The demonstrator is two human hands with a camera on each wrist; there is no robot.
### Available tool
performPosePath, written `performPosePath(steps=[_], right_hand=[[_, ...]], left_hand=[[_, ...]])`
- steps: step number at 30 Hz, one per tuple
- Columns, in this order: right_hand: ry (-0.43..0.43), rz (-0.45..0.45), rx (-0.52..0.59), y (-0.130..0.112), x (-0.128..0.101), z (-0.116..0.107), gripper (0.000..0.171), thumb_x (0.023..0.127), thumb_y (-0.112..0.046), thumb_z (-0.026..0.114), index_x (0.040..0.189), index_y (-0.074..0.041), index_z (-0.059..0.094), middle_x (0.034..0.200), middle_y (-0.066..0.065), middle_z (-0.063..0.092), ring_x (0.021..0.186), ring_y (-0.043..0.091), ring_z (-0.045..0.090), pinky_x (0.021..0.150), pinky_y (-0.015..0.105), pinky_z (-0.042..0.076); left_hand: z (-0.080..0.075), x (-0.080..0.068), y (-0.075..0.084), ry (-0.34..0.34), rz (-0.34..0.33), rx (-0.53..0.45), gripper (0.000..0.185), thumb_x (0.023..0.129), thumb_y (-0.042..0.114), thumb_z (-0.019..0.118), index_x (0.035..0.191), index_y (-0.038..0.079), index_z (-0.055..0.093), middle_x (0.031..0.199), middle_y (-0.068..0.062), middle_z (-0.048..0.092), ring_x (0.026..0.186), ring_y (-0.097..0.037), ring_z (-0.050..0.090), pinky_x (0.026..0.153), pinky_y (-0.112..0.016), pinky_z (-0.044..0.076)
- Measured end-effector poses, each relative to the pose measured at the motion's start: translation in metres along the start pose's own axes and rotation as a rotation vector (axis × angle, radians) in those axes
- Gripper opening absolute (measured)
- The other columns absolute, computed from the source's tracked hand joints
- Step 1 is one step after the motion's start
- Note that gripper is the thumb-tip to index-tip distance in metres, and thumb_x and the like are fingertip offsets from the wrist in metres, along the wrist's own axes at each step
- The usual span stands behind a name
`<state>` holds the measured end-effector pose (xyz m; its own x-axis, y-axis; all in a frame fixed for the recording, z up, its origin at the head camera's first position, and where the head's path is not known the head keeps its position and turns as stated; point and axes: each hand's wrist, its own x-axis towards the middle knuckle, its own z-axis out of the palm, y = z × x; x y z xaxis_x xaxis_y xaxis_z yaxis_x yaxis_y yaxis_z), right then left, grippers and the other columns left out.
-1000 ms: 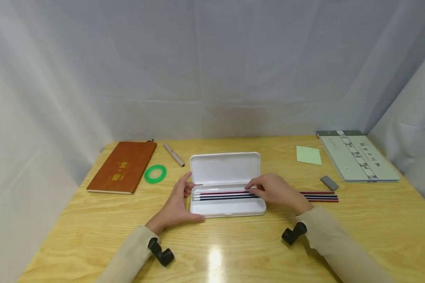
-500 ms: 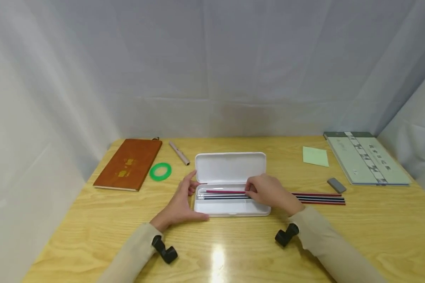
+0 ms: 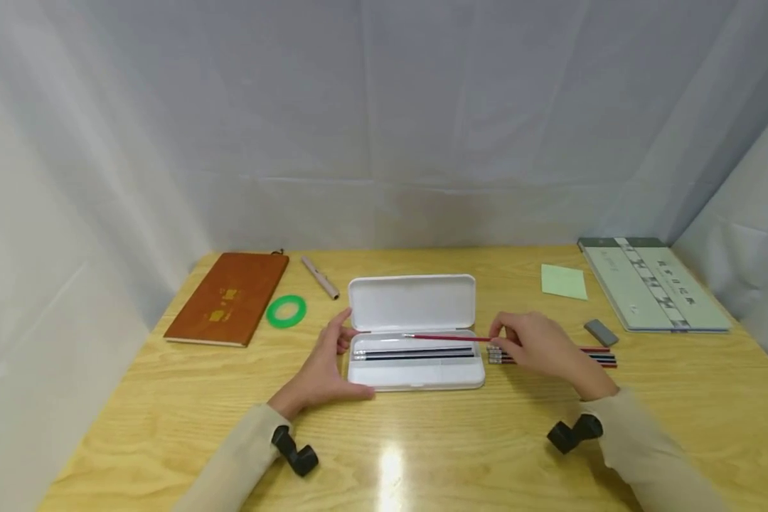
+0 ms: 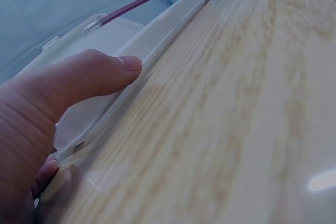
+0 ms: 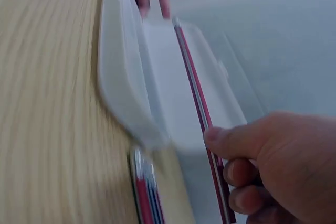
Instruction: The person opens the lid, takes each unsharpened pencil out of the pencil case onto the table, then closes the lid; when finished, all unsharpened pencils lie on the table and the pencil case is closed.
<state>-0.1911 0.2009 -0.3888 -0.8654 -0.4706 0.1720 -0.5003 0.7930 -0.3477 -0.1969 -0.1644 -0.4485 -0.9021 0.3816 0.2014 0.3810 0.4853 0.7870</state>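
— What sort of place is this?
— A staged recording booth: pale fabric backdrop [image 3: 384, 121] curtains a wooden counter [image 3: 422, 441] laid with stationery, a notebook [image 3: 228, 299], a pencil case [image 3: 416, 334].

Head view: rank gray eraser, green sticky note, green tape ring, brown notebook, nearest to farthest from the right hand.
From the right hand:
1. Gray eraser, just to its right.
2. Green sticky note, behind it, toward the back.
3. Green tape ring, far left, past the case.
4. Brown notebook, leftmost.
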Motion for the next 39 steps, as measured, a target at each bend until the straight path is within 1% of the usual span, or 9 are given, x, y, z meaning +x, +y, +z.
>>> performPosePath(steps=[5,10,14,17,20,25,30,33,39], right_hand=[[0.044,-0.001,0.064,0.037,-0.037,-0.010,0.003,0.091,-0.014,0.066,0.088,-0.013,0.066,0.058,-0.013,0.043,0.049,-0.002,0.033,0.048,0.021,0.033],[0.104,0.015,0.056,0.063,-0.071,-0.017,0.011,0.086,-0.005,0.070,0.086,-0.015,0.065,0.061,-0.015,0.043,0.052,-0.004,0.034,0.048,0.020,0.033],[0.081,0.057,0.063,0.075,-0.089,-0.019,0.014,0.084,-0.005,0.071,0.084,-0.017,0.064,0.060,-0.015,0.042,0.052,-0.005,0.034,0.048,0.020,0.033],[0.049,0.084,0.069,0.079,-0.094,-0.018,0.014,0.085,-0.006,0.070,0.083,-0.018,0.064,0.059,-0.015,0.043,0.052,-0.004,0.035,0.048,0.020,0.034],[0.028,0.109,0.065,0.078,-0.094,-0.017,0.012,0.085,-0.007,0.070,0.083,-0.017,0.063,0.060,-0.014,0.044,0.053,-0.003,0.036,0.049,0.021,0.034],[0.026,0.157,0.057,0.077,-0.090,-0.016,0.014,0.084,-0.006,0.070,0.086,-0.014,0.059,0.062,-0.009,0.045,0.055,0.000,0.037,0.051,0.022,0.034],[0.055,0.085,0.053,0.076,-0.082,-0.014,0.018,0.082,-0.005,0.072,0.088,-0.015,0.058,0.065,-0.011,0.043,0.056,-0.002,0.036,0.052,0.021,0.034],[0.053,0.022,0.087,0.068,-0.068,-0.012,0.016,0.085,-0.006,0.071,0.088,-0.016,0.058,0.064,-0.012,0.044,0.055,-0.003,0.036,0.051,0.021,0.035],[-0.047,0.022,0.142,0.041,-0.027,-0.001,0.003,0.091,-0.012,0.065,0.091,-0.013,0.062,0.063,-0.011,0.047,0.052,0.000,0.038,0.051,0.021,0.036]], left_hand=[[0.000,0.000,0.000,-0.004,0.005,-0.003,0.129,0.051,0.026,0.095,0.152,0.014,0.016,0.124,-0.009,0.048,0.103,-0.020,0.040,0.092,-0.033,0.038],[0.000,0.000,-0.001,0.001,0.013,-0.002,0.129,0.050,0.026,0.095,0.152,0.014,0.016,0.123,-0.010,0.048,0.102,-0.020,0.040,0.091,-0.032,0.038],[0.000,0.001,-0.002,0.001,0.011,0.006,0.129,0.051,0.027,0.095,0.152,0.014,0.016,0.123,-0.010,0.049,0.102,-0.019,0.040,0.091,-0.031,0.038],[0.000,0.001,-0.002,0.008,0.012,0.007,0.129,0.050,0.027,0.095,0.152,0.013,0.016,0.123,-0.010,0.049,0.102,-0.019,0.041,0.090,-0.031,0.039],[-0.001,0.001,-0.002,0.009,0.015,0.009,0.129,0.050,0.027,0.095,0.152,0.012,0.017,0.123,-0.010,0.049,0.102,-0.019,0.041,0.090,-0.030,0.039],[0.000,0.001,-0.002,0.003,0.018,0.005,0.129,0.050,0.027,0.095,0.152,0.012,0.017,0.123,-0.010,0.049,0.102,-0.019,0.041,0.089,-0.029,0.038],[0.000,0.001,-0.002,0.002,0.020,0.003,0.129,0.050,0.026,0.095,0.152,0.012,0.017,0.123,-0.010,0.049,0.102,-0.019,0.041,0.089,-0.029,0.039],[0.000,0.000,-0.002,0.005,0.019,0.005,0.129,0.050,0.026,0.095,0.152,0.012,0.016,0.123,-0.010,0.049,0.102,-0.019,0.041,0.089,-0.029,0.039],[0.000,0.001,-0.003,0.004,0.029,0.003,0.129,0.050,0.025,0.095,0.152,0.013,0.016,0.123,-0.010,0.049,0.102,-0.019,0.041,0.089,-0.030,0.039]])
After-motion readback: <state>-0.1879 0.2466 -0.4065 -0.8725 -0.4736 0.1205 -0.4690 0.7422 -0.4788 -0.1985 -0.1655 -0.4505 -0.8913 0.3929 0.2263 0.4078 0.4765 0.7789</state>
